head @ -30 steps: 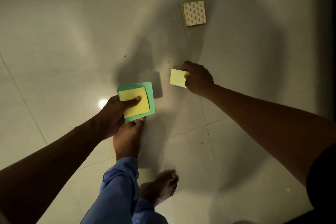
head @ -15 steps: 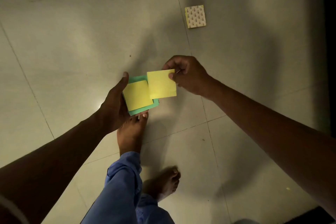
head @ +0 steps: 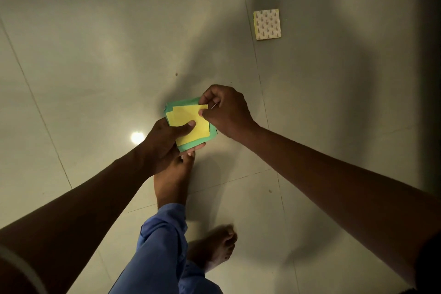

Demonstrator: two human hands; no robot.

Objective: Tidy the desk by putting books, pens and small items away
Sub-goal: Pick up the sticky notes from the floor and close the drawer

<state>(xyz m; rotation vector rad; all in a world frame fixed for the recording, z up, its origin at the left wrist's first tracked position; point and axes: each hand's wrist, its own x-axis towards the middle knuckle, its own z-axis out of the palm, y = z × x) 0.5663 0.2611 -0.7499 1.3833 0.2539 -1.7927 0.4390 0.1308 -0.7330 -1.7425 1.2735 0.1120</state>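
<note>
Change: half a second ago the right hand (head: 226,112) held a square yellow paper note (head: 191,124) beside the stack, overlapping only its right edge; now that note lies on top of the stack, slightly askew. The left thumb (head: 183,126), earlier raised along the stack's left side, now presses down on the note.
Left hand: the left hand (head: 164,143) grips the stack from below and from the left, fingers curled under its near edge, thumb flat across the top.
Right hand: fingers curled, thumb and forefinger pinching the note's far right corner.
Stack: a square green paper pad (head: 193,145) forms the base, its edges showing as a thin border around the yellow sheets; a second yellow sheet (head: 170,117) peeks out at the left under the top note. The paper looks matte, smooth and flat, with crisp corners. The stack is held in the air above the floor, in front of the person's bare foot (head: 171,181).
Second pad: a small square pad with a pale cover printed in rows of tiny dark shapes (head: 267,24) lies flat on the floor, well apart, up and to the right.
Floor: large glossy pale tiles (head: 95,67) with thin grout lines and a round bright reflection of a light (head: 137,137) just left of the left hand.
Clothing: a blue fabric trouser leg (head: 162,246), creased.
</note>
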